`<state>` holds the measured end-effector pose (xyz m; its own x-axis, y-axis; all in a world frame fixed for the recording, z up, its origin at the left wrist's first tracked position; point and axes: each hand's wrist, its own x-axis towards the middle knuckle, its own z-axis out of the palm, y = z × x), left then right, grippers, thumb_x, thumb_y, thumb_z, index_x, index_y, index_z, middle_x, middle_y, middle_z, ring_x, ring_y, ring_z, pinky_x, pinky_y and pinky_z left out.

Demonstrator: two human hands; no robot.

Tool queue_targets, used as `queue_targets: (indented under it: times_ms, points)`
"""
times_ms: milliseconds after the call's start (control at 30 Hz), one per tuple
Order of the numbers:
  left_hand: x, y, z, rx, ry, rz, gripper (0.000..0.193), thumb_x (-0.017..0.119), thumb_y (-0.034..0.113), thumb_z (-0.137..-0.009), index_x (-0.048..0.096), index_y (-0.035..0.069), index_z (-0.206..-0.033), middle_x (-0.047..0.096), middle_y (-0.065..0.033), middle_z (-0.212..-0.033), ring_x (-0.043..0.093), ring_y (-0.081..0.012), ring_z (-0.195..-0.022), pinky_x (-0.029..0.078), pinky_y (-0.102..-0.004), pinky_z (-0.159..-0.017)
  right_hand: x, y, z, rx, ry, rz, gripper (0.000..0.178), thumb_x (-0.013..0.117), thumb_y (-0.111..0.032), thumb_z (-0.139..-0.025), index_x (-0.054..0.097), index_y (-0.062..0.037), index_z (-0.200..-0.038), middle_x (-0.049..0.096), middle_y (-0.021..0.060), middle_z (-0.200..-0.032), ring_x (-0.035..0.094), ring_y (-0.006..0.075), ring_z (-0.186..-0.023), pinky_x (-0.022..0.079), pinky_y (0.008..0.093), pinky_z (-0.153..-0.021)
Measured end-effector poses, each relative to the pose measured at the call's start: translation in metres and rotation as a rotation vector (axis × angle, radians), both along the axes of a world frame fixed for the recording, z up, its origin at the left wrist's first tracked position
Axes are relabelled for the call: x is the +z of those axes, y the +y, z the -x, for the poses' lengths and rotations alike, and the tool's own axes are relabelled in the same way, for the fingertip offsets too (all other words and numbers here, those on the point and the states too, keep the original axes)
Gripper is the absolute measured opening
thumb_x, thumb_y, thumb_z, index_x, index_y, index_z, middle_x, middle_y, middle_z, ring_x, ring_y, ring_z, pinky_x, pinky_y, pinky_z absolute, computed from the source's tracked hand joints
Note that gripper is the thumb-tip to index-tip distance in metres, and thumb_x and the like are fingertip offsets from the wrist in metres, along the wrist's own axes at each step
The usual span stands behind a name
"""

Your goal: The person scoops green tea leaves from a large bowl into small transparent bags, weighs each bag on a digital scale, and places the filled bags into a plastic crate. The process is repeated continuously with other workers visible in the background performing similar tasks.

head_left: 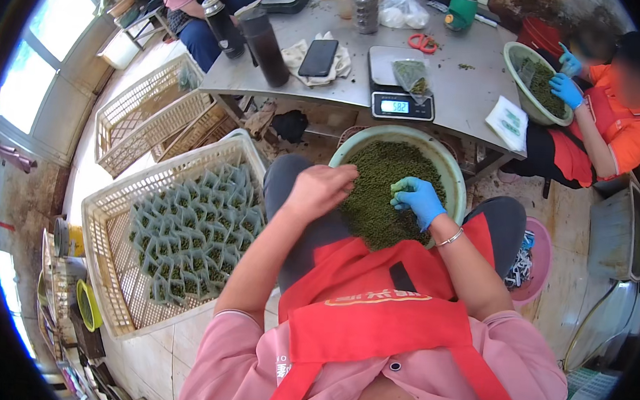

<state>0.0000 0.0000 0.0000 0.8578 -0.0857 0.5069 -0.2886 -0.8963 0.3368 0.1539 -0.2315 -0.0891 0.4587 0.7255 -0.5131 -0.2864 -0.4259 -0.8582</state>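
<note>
Tiled workroom floor w/ a steel table [459, 84] at the far side; landmark = the big pale green basin [450, 171] resting on the person's lap, heaped w/ small dark green granules [380, 182]. It sits on the knees, probably so both hands reach in w/o stretching.

Left hand [319, 190], bare, lies on the basin's left rim, fingers curled inward and pressed together at the edge of the granules; can't tell whether they pinch anything, since the palm side is hidden. Right hand [417, 200], in a blue glove, sits on the granules right of centre, fingers bent down into the heap, loosely closed; whether it has a bag or a pinch of granules isn't visible.

Left of the basin, on the floor: a cream plastic crate [111, 260] lined w/ rows of small filled clear packets [193, 229], standing upright and overlapped, likely so they stay packed tight. Beyond the basin, on the table edge: a digital scale [403, 102] w/ a part-filled packet [412, 75] on its pan. Farther back: phone [318, 57] on a cloth, dark bottles [264, 42], red scissors [423, 42]. Right of the basin, across the table, another worker in blue gloves [566, 89] works a second basin [520, 95].
</note>
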Motion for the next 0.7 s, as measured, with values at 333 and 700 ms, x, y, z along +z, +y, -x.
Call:
queue_targets:
  times_ms: [333, 700]
  points:
    - [-0.044, -0.045, -0.056, 0.077, 0.278, 0.125, 0.022, 0.058, 0.021, -0.08, 0.061, 0.014, -0.101, 0.064, -0.0091, -0.084, 0.062, -0.0277, -0.073, 0.05, -0.0381, -0.063, 0.093, 0.049, -0.086, -0.112, -1.368, 0.168, 0.053, 0.052, -0.005, -0.078, 0.042, -0.0108, -0.13, 0.034, 0.0222, -0.138, 0.059, 0.037, -0.095, 0.049, 0.044, -0.08]
    - [-0.047, -0.042, -0.058, 0.119, 0.322, 0.191, 0.018, 0.059, 0.02, -0.08, 0.064, 0.015, -0.097, 0.066, -0.0075, -0.084, 0.064, -0.0252, -0.071, 0.051, -0.036, -0.062, 0.051, 0.052, -0.099, -0.433, -1.366, -0.172, 0.029, 0.052, -0.006, -0.081, 0.059, -0.0085, -0.109, 0.058, 0.0138, -0.106, 0.06, 0.0326, -0.088, 0.05, 0.0402, -0.077]
